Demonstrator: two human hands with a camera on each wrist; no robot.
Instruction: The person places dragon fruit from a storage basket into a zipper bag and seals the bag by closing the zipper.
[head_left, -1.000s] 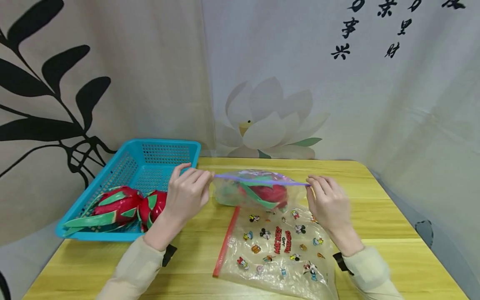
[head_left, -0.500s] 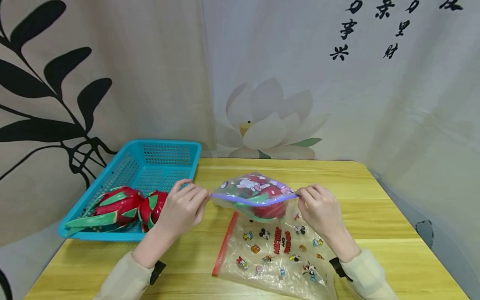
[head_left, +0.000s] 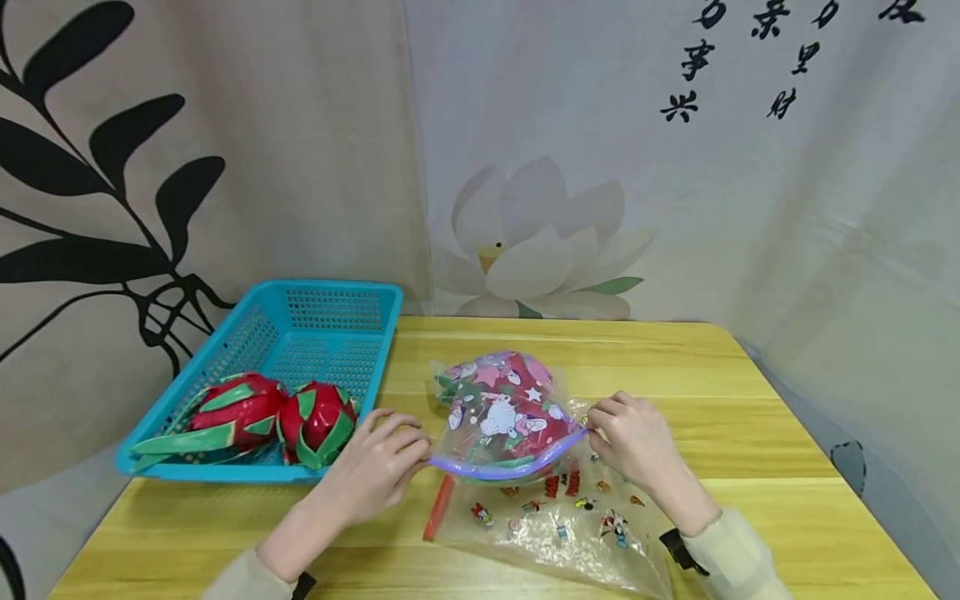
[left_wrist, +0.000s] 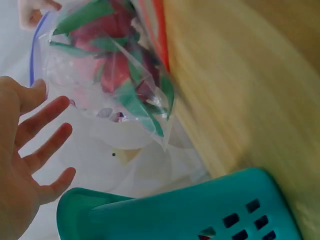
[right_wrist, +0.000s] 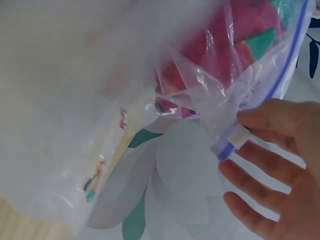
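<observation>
A clear zip bag (head_left: 501, 417) with a purple zip edge and cartoon print holds a red dragon fruit with green scales. My left hand (head_left: 384, 462) pinches the left end of the zip edge between thumb and forefinger. At the opposite end, my right hand (head_left: 633, 442) pinches the zip corner, and the right wrist view shows its slider tab (right_wrist: 238, 136) by the fingertips. The bag's printed side faces up, its zip edge toward me. Under it lies a second clear zip bag (head_left: 555, 542) with a red edge, flat on the table.
A blue plastic basket (head_left: 337, 287) stands at the left of the wooden table (head_left: 780, 467). Inside it are two more dragon fruits (head_left: 243, 408), red with green scales. A printed curtain (head_left: 540, 100) hangs behind the table's far edge.
Both hands have moved toward me, drawing the purple zip edge nearer. The filled bag has tipped so its printed side faces up, covering more of the red-edged bag.
</observation>
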